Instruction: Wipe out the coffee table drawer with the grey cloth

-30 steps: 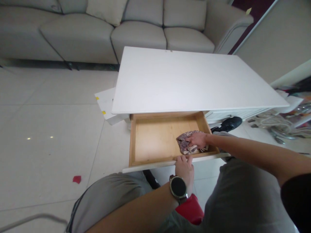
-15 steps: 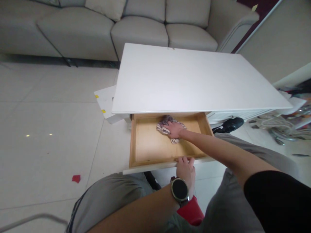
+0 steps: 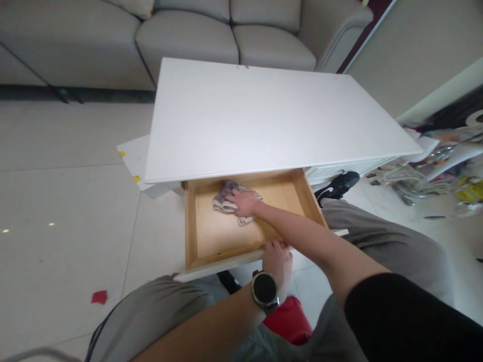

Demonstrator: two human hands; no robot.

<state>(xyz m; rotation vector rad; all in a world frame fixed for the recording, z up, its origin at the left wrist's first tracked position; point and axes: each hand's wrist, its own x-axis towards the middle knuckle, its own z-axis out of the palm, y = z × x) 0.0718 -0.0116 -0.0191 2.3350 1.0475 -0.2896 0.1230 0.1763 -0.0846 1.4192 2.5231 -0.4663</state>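
A wooden drawer stands pulled out from under a white table. Inside it lies a crumpled patterned cloth, at the back and left of the middle. My right hand rests on the cloth and presses it against the drawer's bottom, fingers curled over it. My left hand, with a dark round watch on the wrist, grips the drawer's white front edge from above, fingers hooked over the rim.
A grey sofa stands behind the table. A white board with yellow tabs lies on the tiled floor at the table's left. Cables and clutter lie at the right. A red scrap is on the floor.
My right hand has slid the cloth from the drawer's front right corner to the back and then leftward. My left hand has stayed on the drawer's front edge. The view has shifted.
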